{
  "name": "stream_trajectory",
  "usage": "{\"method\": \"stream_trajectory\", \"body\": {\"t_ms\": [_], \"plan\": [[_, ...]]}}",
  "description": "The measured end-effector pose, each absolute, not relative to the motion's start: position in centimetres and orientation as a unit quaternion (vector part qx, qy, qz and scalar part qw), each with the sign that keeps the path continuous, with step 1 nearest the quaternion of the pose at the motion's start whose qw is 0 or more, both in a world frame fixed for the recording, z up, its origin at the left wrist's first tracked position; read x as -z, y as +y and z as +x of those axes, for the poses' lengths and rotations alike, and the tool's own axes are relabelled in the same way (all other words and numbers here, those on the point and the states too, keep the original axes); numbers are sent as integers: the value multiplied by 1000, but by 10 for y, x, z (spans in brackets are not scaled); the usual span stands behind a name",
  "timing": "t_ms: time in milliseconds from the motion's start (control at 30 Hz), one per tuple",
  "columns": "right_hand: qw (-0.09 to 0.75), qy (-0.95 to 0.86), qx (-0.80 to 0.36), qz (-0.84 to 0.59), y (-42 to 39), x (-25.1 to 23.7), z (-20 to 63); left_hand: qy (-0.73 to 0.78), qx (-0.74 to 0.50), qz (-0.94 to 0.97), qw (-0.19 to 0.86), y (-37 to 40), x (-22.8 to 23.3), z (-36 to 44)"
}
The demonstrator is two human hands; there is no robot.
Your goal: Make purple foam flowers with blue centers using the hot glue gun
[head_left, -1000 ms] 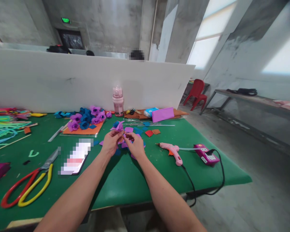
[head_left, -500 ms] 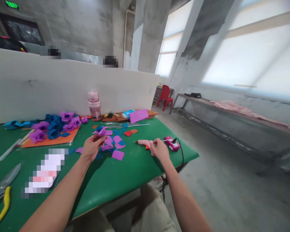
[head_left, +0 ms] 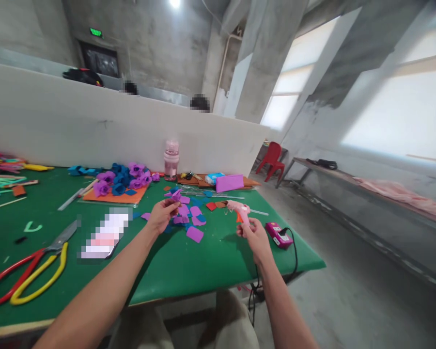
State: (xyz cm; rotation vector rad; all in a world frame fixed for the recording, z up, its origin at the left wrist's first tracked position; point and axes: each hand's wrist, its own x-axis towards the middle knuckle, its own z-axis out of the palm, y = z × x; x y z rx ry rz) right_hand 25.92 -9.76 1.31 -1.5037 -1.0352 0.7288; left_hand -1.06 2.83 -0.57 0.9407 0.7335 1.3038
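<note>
My left hand (head_left: 163,214) is closed, pinching a small purple and blue paper flower (head_left: 176,195) above the green table. Loose petals lie just beyond and beside it, among them a purple petal (head_left: 195,234) and several blue ones. My right hand (head_left: 255,234) is wrapped round the handle of a pink hot glue gun (head_left: 240,209), its nozzle pointing left and a clear glue stick (head_left: 258,212) sticking out of its back. Finished-looking purple and blue flowers (head_left: 120,180) rest in a pile on an orange sheet (head_left: 105,196) to the left.
Large scissors (head_left: 45,264) with red and yellow handles and a phone (head_left: 105,235) lie at left on the green table (head_left: 189,271). A pink bottle (head_left: 171,162) stands by the white partition (head_left: 131,131). A magenta power box (head_left: 278,236) with a black cord sits at right.
My right hand has lifted the glue gun off the table. My left hand still pinches the flower. The view has swung left, showing the whole scissors and more of the table.
</note>
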Motion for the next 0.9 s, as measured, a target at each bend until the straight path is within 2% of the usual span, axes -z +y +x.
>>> {"method": "stream_trajectory", "body": {"t_ms": [100,200,333,500,733,900], "plan": [[572,-366,-524,-514,-108,-26,241,322,-570,409,636,28,6,-10],[576,-341,-585,-458,-112,-33,226,324,-560,420,636,23,2,-8],[569,-450,-482,-491,-109,-36,209,319,-547,444,634,17,-1,-5],[520,-563,-341,-544,-103,-39,189,328,-546,453,623,16,1,-3],[438,-640,-166,-608,-99,-41,169,343,-542,464,610,14,1,-2],[424,-656,-104,-616,-97,-38,166,343,-539,471,608,14,2,-1]]}}
